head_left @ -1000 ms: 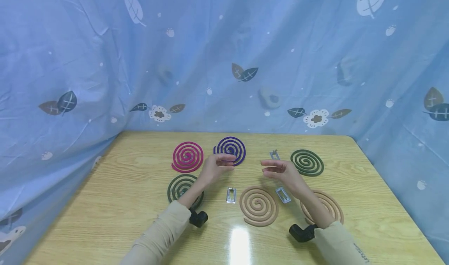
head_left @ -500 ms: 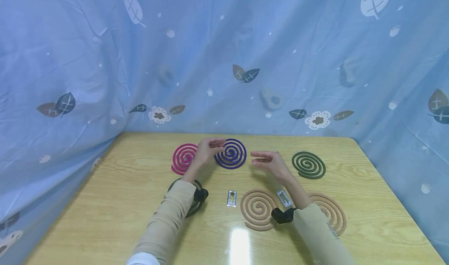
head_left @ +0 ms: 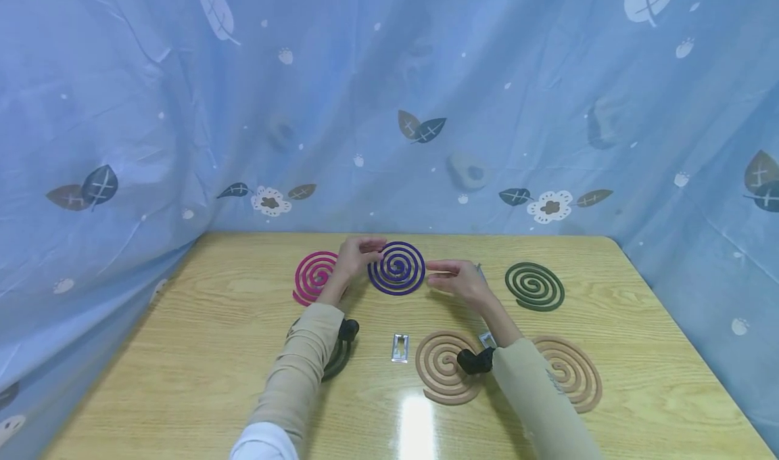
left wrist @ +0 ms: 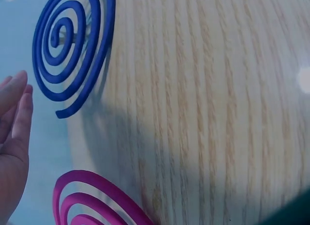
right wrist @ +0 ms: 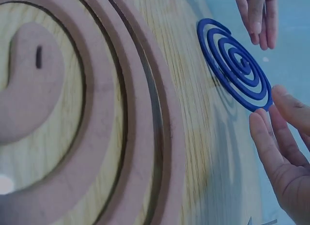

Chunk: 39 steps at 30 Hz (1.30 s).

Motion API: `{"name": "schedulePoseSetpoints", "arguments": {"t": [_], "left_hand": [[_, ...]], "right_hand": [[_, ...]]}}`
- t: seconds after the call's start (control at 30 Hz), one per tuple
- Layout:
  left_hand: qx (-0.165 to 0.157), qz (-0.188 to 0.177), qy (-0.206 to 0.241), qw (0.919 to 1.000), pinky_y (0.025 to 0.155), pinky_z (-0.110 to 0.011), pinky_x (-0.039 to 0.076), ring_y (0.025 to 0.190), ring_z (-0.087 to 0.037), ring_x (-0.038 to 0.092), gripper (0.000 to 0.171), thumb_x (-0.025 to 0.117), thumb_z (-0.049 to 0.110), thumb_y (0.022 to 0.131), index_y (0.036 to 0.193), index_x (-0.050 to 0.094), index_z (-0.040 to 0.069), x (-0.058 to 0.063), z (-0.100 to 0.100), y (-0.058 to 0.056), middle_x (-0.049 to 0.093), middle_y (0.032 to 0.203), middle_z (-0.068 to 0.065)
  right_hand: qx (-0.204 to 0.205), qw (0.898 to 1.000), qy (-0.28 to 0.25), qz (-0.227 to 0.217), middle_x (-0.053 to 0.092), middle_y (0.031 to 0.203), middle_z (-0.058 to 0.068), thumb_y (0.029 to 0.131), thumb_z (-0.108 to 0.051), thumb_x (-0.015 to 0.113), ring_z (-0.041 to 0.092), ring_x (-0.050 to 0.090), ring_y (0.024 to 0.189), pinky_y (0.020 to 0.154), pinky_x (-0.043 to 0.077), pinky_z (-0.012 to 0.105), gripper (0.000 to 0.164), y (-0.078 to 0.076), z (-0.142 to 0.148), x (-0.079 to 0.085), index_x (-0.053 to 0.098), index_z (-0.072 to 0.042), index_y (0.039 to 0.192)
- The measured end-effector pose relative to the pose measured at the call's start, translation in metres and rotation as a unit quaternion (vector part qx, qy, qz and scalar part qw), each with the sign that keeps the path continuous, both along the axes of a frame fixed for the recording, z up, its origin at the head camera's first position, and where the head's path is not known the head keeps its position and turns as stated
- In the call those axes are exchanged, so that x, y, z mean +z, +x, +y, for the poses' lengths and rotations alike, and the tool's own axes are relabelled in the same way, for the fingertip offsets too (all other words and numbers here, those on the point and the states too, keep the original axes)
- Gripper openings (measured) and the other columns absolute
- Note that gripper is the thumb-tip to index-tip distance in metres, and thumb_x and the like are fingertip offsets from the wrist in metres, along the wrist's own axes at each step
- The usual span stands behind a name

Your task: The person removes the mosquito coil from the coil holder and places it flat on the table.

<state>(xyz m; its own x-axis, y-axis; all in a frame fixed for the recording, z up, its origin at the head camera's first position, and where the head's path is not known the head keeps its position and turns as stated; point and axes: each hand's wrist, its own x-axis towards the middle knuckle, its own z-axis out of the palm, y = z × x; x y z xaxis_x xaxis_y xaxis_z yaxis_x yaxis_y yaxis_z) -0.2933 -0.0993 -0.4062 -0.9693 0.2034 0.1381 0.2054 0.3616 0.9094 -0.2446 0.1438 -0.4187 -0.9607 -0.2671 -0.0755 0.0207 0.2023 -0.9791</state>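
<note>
A dark blue-purple mosquito coil (head_left: 398, 268) lies near the back edge of the table, between my two hands. At its left side my left hand (head_left: 358, 256) has its fingers extended toward the rim, held over the table. My right hand (head_left: 458, 279) is at the coil's right edge, fingers pointing at it and apart from the thumb. In the right wrist view the right fingertips (right wrist: 261, 119) are right at the rim of the blue coil (right wrist: 242, 70). Neither hand grips anything. A pink coil (head_left: 306, 274) is partly hidden behind the left hand and forearm.
A dark green coil (head_left: 341, 360) is mostly covered by the left sleeve; another green coil (head_left: 531, 284) lies back right. Two brown coils (head_left: 449, 362) sit in front, the right one (head_left: 575, 375) beside the right sleeve. Small metal stands (head_left: 395, 348) lie among them.
Both hands have moved left and farther back, to either side of the blue coil. In the last half second the right hand has come closer to the coil's right edge.
</note>
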Motion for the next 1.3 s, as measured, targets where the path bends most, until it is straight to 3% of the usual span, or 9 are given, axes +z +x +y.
{"name": "schedulePoseSetpoints", "arguments": {"t": [0.6, 0.87, 1.03, 1.13, 1.3], "left_hand": [[0.023, 0.004, -0.024, 0.9994, 0.096, -0.036, 0.051, 0.111, -0.036, 0.060, 0.031, 0.064, -0.011, 0.084, 0.115, 0.061, -0.013, -0.003, 0.000, -0.004, 0.063, 0.116, -0.026], [0.029, 0.026, -0.054, 0.9978, 0.092, -0.036, 0.054, 0.106, -0.035, 0.063, 0.028, 0.063, -0.010, 0.086, 0.114, 0.062, -0.013, 0.002, 0.004, -0.003, 0.065, 0.113, -0.025], [0.068, 0.039, -0.063, 0.9949, 0.093, -0.038, 0.054, 0.106, -0.037, 0.063, 0.028, 0.062, -0.011, 0.086, 0.114, 0.063, -0.011, 0.006, 0.007, 0.000, 0.065, 0.113, -0.026], [0.086, 0.051, -0.072, 0.9924, 0.091, -0.038, 0.055, 0.103, -0.036, 0.064, 0.026, 0.062, -0.012, 0.085, 0.111, 0.065, -0.011, 0.003, 0.010, 0.001, 0.066, 0.110, -0.026], [0.085, 0.058, -0.059, 0.9930, 0.086, -0.038, 0.057, 0.098, -0.038, 0.066, 0.025, 0.061, -0.014, 0.083, 0.108, 0.065, -0.014, -0.006, 0.014, 0.005, 0.065, 0.108, -0.028]], "right_hand": [[0.007, 1.000, -0.004, 0.003, 0.057, 0.121, 0.032, 0.088, 0.008, 0.062, 0.035, 0.063, 0.107, 0.086, 0.057, 0.030, 0.041, -0.013, -0.010, -0.004, 0.051, 0.016, 0.126], [0.003, 0.999, -0.031, -0.022, 0.053, 0.127, 0.032, 0.091, 0.007, 0.058, 0.039, 0.058, 0.113, 0.094, 0.053, 0.037, 0.041, -0.018, -0.013, 0.002, 0.048, 0.014, 0.130], [0.013, 0.999, -0.042, -0.027, 0.051, 0.130, 0.032, 0.093, 0.007, 0.055, 0.041, 0.054, 0.117, 0.099, 0.049, 0.041, 0.040, -0.022, -0.014, 0.008, 0.047, 0.013, 0.132], [0.019, 0.999, -0.038, -0.019, 0.049, 0.132, 0.033, 0.094, 0.008, 0.053, 0.043, 0.052, 0.119, 0.100, 0.048, 0.039, 0.039, -0.023, -0.014, 0.009, 0.046, 0.015, 0.132], [0.012, 1.000, -0.008, -0.008, 0.048, 0.133, 0.033, 0.094, 0.007, 0.053, 0.043, 0.051, 0.119, 0.099, 0.050, 0.036, 0.039, -0.023, -0.010, 0.007, 0.045, 0.016, 0.132]]}}
